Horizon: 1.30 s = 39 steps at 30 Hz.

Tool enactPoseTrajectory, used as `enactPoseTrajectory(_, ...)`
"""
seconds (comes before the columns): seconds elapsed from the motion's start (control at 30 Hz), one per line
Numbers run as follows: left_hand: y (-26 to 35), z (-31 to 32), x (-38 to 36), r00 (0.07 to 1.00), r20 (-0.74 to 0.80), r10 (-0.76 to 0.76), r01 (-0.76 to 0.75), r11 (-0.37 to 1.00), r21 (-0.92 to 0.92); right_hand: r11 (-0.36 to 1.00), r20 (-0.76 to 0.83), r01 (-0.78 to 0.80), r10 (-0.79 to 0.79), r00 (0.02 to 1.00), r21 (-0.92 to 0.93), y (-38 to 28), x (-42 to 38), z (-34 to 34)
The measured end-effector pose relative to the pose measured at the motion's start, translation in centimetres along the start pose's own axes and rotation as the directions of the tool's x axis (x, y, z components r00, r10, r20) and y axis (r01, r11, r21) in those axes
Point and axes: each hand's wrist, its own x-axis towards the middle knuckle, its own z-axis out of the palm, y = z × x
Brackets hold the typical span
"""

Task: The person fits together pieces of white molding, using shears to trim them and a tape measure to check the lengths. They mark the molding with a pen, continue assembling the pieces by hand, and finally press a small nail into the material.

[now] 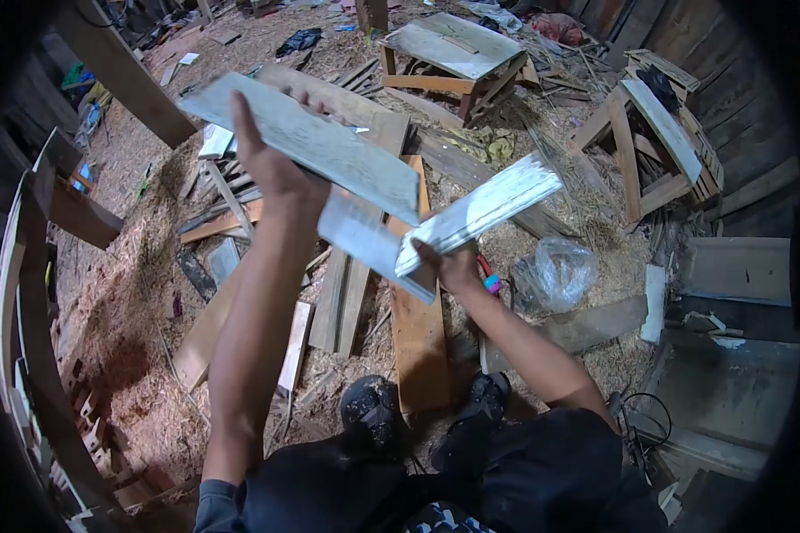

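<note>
My left hand [280, 173] grips a wide grey-green board [316, 147] by its near edge, thumb on the face and fingertips showing over the far edge. Closed around the lower end of a narrow, white-streaked wooden board [484, 213] is my right hand [454, 265]. That board slants up to the right, its lower end close to the wide board's right corner. Below the wide board, a pale smooth board [364, 238] reaches toward my right hand and overlaps it in this view.
An orange-brown plank [420, 346] lies between my shoes, with loose boards [336, 302] to its left. Wood shavings [124, 293] cover the floor. A clear plastic bag [564, 274] sits to the right. Farther off are a low wooden table [453, 44] and a tilted wooden frame [627, 147].
</note>
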Motion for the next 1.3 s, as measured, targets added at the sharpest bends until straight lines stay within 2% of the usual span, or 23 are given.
enactPoseTrajectory(0.07, -2.2, -0.7, -0.2, 0.993, 0.004, -0.119, 0.119, 0.991, -0.055, 0.994, 0.058, -0.103, 0.101, 0.993, 0.036, -0.2, -1.1, 0.8)
enactPoseTrajectory(0.13, -3.9, -1.1, -1.0, 0.988, -0.080, -0.130, 0.127, 0.991, -0.038, 0.997, 0.046, -0.050, 0.048, 0.998, 0.052, 0.2, -1.6, 1.6)
enactPoseTrajectory(0.17, -4.6, -1.2, -1.5, 0.983, -0.124, -0.135, 0.132, 0.991, -0.029, 0.994, 0.063, -0.089, 0.085, 0.994, 0.057, -0.1, -2.0, 1.5)
enactPoseTrajectory(0.3, -6.4, -2.2, -2.9, 0.982, -0.108, -0.152, 0.148, 0.988, -0.044, 0.991, 0.111, -0.135, 0.131, 0.985, 0.025, -0.7, -2.7, 1.5)
enactPoseTrajectory(0.4, -7.8, -3.9, -4.1, 0.953, 0.024, -0.301, 0.301, 0.953, 0.021, 0.994, 0.112, -0.075, 0.066, 0.992, 0.079, 0.4, -2.6, 1.4)
enactPoseTrajectory(0.43, -9.5, -4.8, -4.6, 0.955, 0.034, -0.295, 0.293, 0.954, 0.070, 0.995, 0.124, -0.044, 0.033, 0.992, 0.087, 0.0, -2.4, 1.3)
enactPoseTrajectory(0.5, -10.8, -5.7, -5.0, 0.957, 0.109, -0.269, 0.203, 0.890, 0.409, 0.991, 0.099, -0.060, 0.048, 0.994, 0.122, -0.6, -2.0, 1.4)
enactPoseTrajectory(0.53, -10.2, -5.1, -5.3, 0.955, 0.139, -0.263, 0.142, 0.814, 0.563, 0.987, 0.082, -0.071, 0.060, 0.995, 0.141, -0.7, -1.9, 1.5)
enactPoseTrajectory(0.57, -9.7, -4.5, -5.5, 0.968, 0.105, -0.228, 0.120, 0.788, 0.605, 0.968, 0.088, -0.065, 0.045, 0.995, 0.243, -0.3, -1.6, 1.5)
enactPoseTrajectory(0.63, -9.2, -3.2, -5.2, 0.989, 0.043, -0.144, 0.076, 0.728, 0.682, 0.983, 0.135, -0.074, 0.051, 0.990, 0.168, -0.2, -1.2, 1.2)
enactPoseTrajectory(0.67, -9.3, -3.1, -5.0, 0.993, 0.051, -0.103, 0.039, 0.724, 0.689, 0.988, 0.161, -0.075, 0.053, 0.985, 0.132, -0.4, -1.0, 1.3)
enactPoseTrajectory(0.7, -9.5, -2.9, -4.8, 0.996, 0.061, -0.060, 0.001, 0.719, 0.695, 0.977, 0.100, -0.034, 0.013, 0.995, 0.212, -0.5, -1.2, 1.8)
enactPoseTrajectory(0.73, -9.6, -2.7, -4.9, 0.997, 0.070, -0.020, -0.035, 0.712, 0.702, 0.973, 0.102, -0.060, 0.038, 0.994, 0.221, -0.8, -1.3, 2.0)
enactPoseTrajectory(0.9, -9.6, -3.1, -5.4, 0.995, 0.081, -0.053, -0.012, 0.759, 0.651, 0.957, 0.119, -0.152, 0.126, 0.985, 0.248, -0.1, -1.2, 0.9)
enactPoseTrajectory(1.0, -10.0, -3.7, -5.2, 0.985, 0.023, -0.168, 0.121, 0.792, 0.599, 0.946, 0.115, -0.197, 0.173, 0.978, 0.257, -0.7, -1.3, 0.7)
enactPoseTrajectory(1.13, -10.4, -4.1, -5.5, 0.991, 0.036, -0.133, 0.082, 0.779, 0.622, 0.942, 0.123, -0.203, 0.175, 0.977, 0.268, -1.3, -1.2, 0.9)
enactPoseTrajectory(1.23, -10.0, -4.2, -6.2, 0.986, 0.013, -0.165, 0.107, 0.698, 0.708, 0.916, 0.140, -0.249, 0.214, 0.967, 0.315, -0.9, -1.5, 0.8)
enactPoseTrajectory(1.3, -10.2, -4.2, -7.1, 0.989, 0.046, -0.143, 0.071, 0.714, 0.696, 0.905, 0.142, -0.268, 0.234, 0.962, 0.331, -0.5, -1.8, 0.7)
